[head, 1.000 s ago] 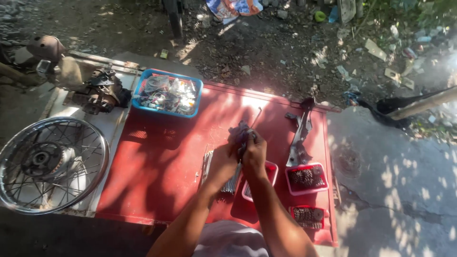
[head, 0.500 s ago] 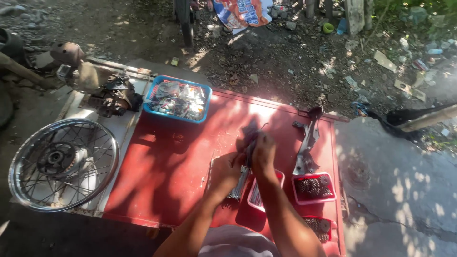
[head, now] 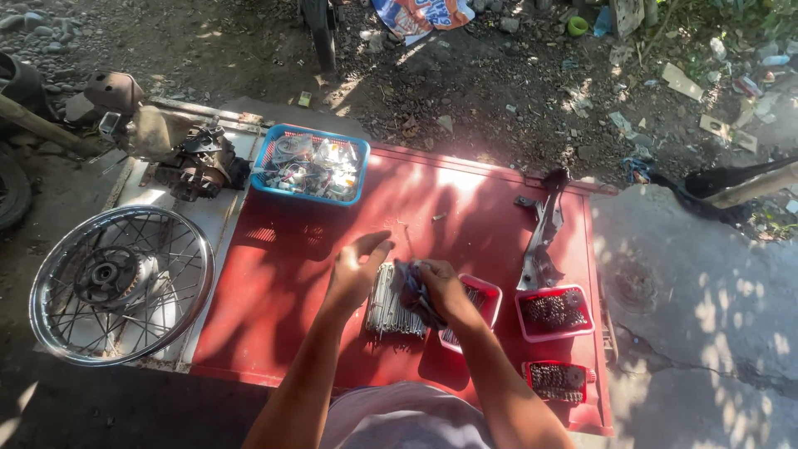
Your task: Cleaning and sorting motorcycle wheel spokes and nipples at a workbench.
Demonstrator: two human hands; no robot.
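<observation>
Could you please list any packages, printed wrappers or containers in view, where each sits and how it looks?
Printed bag or banner: on the dirt at top centre, crumpled, orange, blue and white.
Blue basket: far left of the red panel, rectangular, holding shiny packets.
Three red trays: near right, rectangular, two holding small dark parts.
Flat scraps: top right ground, pale.

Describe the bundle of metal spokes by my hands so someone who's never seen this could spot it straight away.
Start at the big red metal panel lying flat on the ground. Near its front edge, under the left hand and beside the right hand, lies the row of thin silver metal spokes. Unlike the small red trays to its right, it sits loose on the panel.
</observation>
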